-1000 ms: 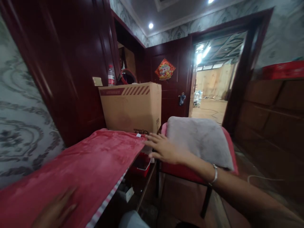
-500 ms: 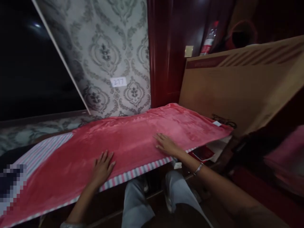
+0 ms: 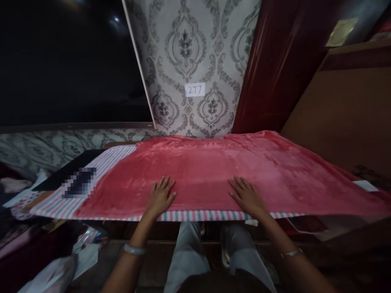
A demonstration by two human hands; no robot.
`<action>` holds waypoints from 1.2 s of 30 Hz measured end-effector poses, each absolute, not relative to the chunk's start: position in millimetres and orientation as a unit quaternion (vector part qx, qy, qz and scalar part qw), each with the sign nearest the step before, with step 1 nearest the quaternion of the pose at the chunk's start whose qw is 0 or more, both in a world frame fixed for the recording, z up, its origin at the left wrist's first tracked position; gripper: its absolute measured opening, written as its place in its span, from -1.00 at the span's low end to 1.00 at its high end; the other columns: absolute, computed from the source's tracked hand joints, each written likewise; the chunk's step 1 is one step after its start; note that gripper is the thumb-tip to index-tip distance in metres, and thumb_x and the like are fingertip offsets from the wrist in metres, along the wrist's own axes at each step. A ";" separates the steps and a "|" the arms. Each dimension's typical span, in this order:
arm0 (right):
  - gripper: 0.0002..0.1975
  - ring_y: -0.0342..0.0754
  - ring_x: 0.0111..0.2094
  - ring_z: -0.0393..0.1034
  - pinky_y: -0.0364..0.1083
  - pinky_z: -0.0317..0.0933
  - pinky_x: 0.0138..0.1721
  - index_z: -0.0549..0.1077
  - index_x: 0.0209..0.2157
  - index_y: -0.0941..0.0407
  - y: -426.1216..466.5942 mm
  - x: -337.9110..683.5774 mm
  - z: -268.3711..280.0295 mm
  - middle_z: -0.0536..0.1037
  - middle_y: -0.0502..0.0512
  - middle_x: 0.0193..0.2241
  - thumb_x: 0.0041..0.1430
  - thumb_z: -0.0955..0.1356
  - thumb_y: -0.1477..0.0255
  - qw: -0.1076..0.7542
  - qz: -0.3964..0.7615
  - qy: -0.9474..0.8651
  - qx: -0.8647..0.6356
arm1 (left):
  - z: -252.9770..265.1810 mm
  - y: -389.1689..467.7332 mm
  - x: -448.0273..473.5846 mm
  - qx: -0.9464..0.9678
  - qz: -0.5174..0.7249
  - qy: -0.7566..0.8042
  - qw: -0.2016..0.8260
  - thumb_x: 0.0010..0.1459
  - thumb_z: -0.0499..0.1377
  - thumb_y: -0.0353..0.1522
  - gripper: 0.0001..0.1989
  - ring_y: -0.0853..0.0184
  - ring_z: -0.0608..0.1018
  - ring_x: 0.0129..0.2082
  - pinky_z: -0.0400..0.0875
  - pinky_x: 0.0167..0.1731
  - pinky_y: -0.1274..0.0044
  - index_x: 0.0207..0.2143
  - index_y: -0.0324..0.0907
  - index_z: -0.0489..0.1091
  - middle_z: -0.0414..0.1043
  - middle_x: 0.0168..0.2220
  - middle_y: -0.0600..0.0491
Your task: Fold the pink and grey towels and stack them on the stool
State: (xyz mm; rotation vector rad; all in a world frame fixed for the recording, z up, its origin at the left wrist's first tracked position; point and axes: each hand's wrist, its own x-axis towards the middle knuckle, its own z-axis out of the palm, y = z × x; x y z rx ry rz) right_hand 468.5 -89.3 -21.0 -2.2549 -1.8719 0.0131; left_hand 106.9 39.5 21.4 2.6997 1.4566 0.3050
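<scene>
The bench (image 3: 42,198) supports a striped cloth (image 3: 198,215), visible along the front edge and left end. Left hand (image 3: 159,198) and right hand (image 3: 249,199) rest near the front edge, each grip flat, fingers apart, on a red blanket (image 3: 201,171) extending toward the back edge. Beyond: patterned wall (image 3: 186,44).

The right grip (image 3: 249,199), a second ago beside the red cloth's (image 3: 198,158) right-hand corner, now lies spread near its front edge. The left grip (image 3: 160,197) shows clearly instead of blurred. The view points further left, bringing in the television (image 3: 70,65) and the "277" card (image 3: 194,89).
</scene>
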 end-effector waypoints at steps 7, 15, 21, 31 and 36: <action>-0.38 0.22 0.41 -0.04 0.32 -0.02 0.31 0.22 0.36 -0.04 -90.4 469.7 -26.9 0.09 0.12 0.42 0.38 0.11 0.05 0.108 -0.012 -0.637 -0.763 | 24.2 33.3 107.7 0.846 0.100 0.524 0.022 0.31 0.08 -0.14 -0.36 -0.05 -0.01 0.45 -0.13 0.32 -0.07 0.38 -0.10 0.15 -0.06 0.45 -0.17; -0.40 0.24 0.40 -0.01 0.31 0.00 0.31 0.28 0.33 0.02 -91.6 470.0 -23.0 0.14 0.14 0.40 0.34 0.18 0.13 0.137 0.006 -0.640 -0.756 | 27.3 33.1 106.8 0.845 0.083 0.527 0.026 0.32 0.06 -0.15 -0.36 -0.06 -0.02 0.45 -0.08 0.31 -0.07 0.39 -0.10 0.12 -0.07 0.45 -0.15; -0.54 0.17 0.16 0.38 0.24 0.20 0.22 0.53 0.10 0.07 -64.3 476.6 -12.0 0.53 0.24 0.11 0.29 0.20 0.28 0.300 0.033 -0.632 -0.714 | 23.2 36.2 106.2 0.846 0.081 0.526 0.019 0.32 0.06 -0.13 -0.36 -0.04 -0.03 0.45 -0.09 0.33 -0.05 0.39 -0.11 0.12 -0.08 0.46 -0.14; -0.86 0.01 -0.18 0.44 -0.05 0.27 -0.07 0.59 -0.30 0.12 23.2 455.2 -0.6 0.60 0.17 -0.27 0.11 0.37 0.53 0.379 0.043 -0.607 -0.698 | 14.1 41.1 102.0 0.848 0.104 0.519 -0.001 0.30 0.10 -0.11 -0.37 -0.04 0.04 0.44 -0.01 0.31 -0.03 0.37 -0.06 0.18 -0.01 0.44 -0.13; -0.90 -0.02 -0.25 0.36 -0.09 0.21 -0.15 0.52 -0.45 0.10 25.6 451.5 -7.6 0.53 0.12 -0.36 0.09 0.36 0.52 0.409 0.044 -0.593 -0.692 | 16.1 40.3 102.8 0.845 0.093 0.526 0.007 0.32 0.08 -0.12 -0.38 -0.02 0.00 0.45 -0.04 0.32 -0.03 0.37 -0.07 0.17 -0.04 0.45 -0.12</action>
